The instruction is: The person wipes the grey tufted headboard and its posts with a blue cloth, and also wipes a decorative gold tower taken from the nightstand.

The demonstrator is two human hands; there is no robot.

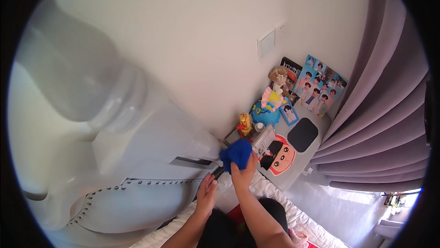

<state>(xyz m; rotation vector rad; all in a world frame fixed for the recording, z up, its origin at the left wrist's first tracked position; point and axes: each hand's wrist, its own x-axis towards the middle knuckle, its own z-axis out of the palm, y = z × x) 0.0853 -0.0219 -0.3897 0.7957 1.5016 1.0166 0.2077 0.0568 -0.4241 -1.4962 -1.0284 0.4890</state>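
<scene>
A crumpled blue cloth (236, 154) is gripped in my right hand (244, 174), thumb on its near side. The cloth is between the end of a pale headboard (147, 151) and the grey bedside table (306, 160); whether it touches either is unclear. My left hand (206, 193) holds nothing visible, its fingers loosely spread beside the headboard's studded padding. Just right of the cloth, a clear stand with cards (264, 139) is on the table. Close by lies a red-and-black cartoon face mat (283, 158).
The table also bears a gold ornament (245, 124), a blue decorated piece (264, 113), a doll (277, 76), a small framed photo (289, 113), a photo poster (319, 86) and a black pad (302, 134). Mauve curtains (388, 120) hang at right. White bedding (299, 210) lies below.
</scene>
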